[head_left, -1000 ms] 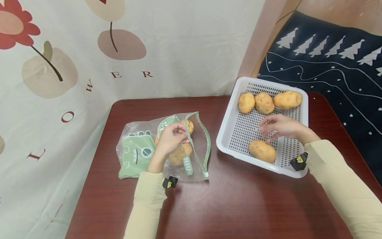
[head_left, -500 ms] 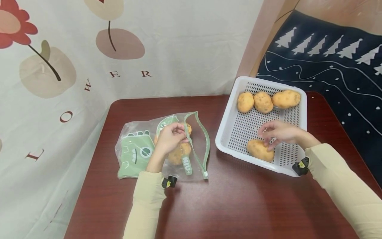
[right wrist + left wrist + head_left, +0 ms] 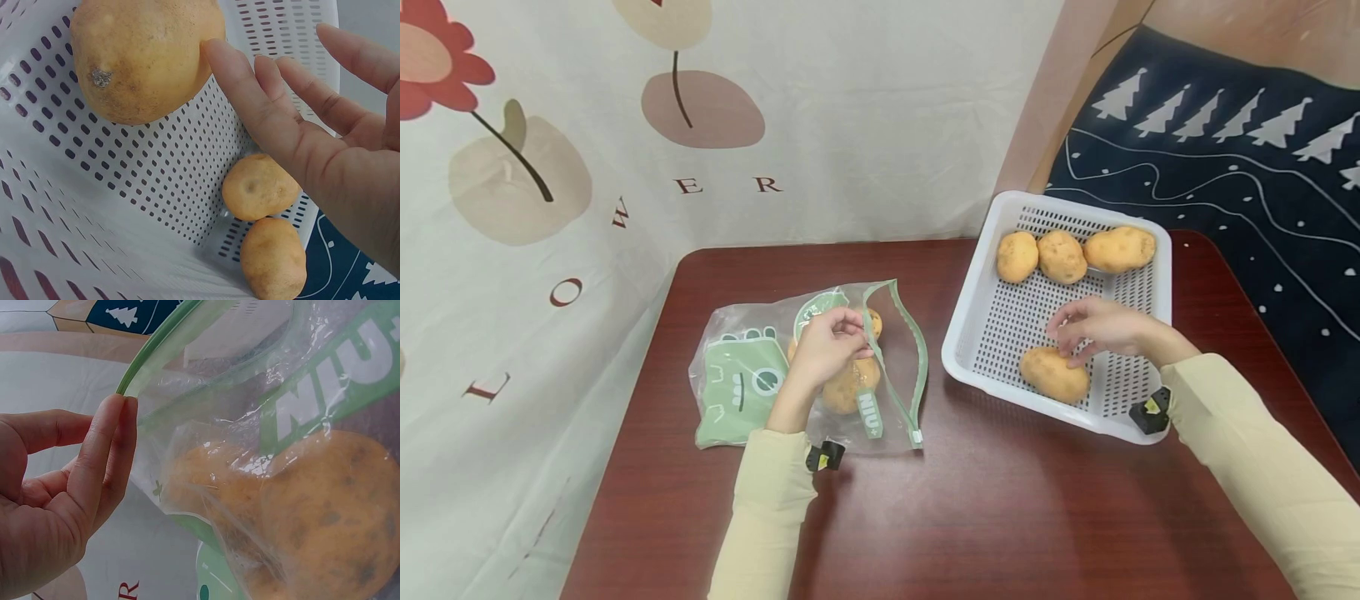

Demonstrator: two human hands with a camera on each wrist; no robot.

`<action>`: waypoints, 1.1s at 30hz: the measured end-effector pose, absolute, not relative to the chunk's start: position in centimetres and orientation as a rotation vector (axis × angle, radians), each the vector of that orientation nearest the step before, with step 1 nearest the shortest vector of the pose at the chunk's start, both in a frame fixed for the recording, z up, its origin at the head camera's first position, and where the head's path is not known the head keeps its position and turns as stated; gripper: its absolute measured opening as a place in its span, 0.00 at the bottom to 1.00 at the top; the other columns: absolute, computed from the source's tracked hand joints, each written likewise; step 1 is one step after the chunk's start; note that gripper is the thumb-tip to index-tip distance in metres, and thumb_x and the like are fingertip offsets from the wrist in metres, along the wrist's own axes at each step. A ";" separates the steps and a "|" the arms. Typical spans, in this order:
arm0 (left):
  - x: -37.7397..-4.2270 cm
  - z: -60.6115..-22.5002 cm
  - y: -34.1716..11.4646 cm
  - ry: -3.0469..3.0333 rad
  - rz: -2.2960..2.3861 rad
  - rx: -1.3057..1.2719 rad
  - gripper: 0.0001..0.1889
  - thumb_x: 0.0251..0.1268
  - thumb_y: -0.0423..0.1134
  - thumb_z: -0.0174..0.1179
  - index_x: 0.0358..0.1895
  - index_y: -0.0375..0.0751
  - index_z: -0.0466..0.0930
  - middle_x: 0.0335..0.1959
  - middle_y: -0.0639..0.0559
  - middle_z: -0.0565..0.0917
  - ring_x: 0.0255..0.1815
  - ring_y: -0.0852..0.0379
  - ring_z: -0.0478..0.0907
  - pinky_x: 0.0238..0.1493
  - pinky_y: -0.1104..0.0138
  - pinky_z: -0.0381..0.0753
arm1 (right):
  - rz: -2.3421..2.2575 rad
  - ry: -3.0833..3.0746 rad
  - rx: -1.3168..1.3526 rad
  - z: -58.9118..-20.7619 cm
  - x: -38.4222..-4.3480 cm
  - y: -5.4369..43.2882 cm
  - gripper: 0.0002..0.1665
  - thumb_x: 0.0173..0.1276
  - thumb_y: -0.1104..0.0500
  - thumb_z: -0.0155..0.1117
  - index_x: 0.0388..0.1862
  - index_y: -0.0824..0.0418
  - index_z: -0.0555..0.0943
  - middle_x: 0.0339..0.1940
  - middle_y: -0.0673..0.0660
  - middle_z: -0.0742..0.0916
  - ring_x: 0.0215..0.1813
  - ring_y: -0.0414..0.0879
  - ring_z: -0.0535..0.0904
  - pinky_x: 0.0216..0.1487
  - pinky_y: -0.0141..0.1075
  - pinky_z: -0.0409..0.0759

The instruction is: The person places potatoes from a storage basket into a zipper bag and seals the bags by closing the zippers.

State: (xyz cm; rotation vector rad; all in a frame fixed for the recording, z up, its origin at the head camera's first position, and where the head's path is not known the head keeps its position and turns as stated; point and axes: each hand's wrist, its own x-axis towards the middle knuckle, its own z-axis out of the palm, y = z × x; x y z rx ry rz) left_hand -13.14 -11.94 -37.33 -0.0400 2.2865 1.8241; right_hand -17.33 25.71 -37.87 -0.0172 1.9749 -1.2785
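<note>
My left hand (image 3: 831,354) pinches the green-edged rim of a clear zip bag (image 3: 741,392) with a green cartoon print. The left wrist view shows thumb and fingertips together on that rim (image 3: 147,353). Potatoes (image 3: 334,512) lie inside, behind the printed plastic. Over at the white basket (image 3: 955,350), my right hand (image 3: 1101,327) is above a long potato (image 3: 1051,377) near the front wall. One of its digits touches that potato's side (image 3: 147,59), while the other fingers stay spread and extended.
Three more potatoes sit in a row along the basket's far wall: one at left (image 3: 1017,258), one in the middle (image 3: 1062,257) and a longer one (image 3: 1122,249) at right. A dark red table (image 3: 1000,517) bears bag and basket. A printed curtain (image 3: 880,125) hangs behind.
My right hand has come down to the near potato, from just above it to touching it. My left hand keeps its pinch on the bag rim, and the bag has not moved.
</note>
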 end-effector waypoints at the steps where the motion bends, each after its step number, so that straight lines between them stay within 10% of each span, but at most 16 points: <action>1: -13.1 -37.3 -11.9 2.286 1.824 -0.041 0.08 0.54 0.20 0.51 0.39 0.23 0.71 0.31 0.41 0.73 0.24 0.59 0.78 0.36 0.65 0.86 | -1.273 1.978 -0.012 -37.9 -17.4 25.7 0.22 0.64 0.65 0.56 0.52 0.78 0.65 0.38 0.66 0.77 0.39 0.52 0.76 0.45 0.47 0.84; 33: -13.0 -37.1 -11.8 2.272 1.844 -0.067 0.08 0.53 0.19 0.50 0.38 0.23 0.71 0.31 0.40 0.73 0.24 0.59 0.78 0.36 0.65 0.86 | -1.354 2.068 0.028 -38.3 -18.6 27.9 0.23 0.62 0.69 0.54 0.54 0.80 0.63 0.35 0.61 0.79 0.39 0.50 0.79 0.45 0.45 0.84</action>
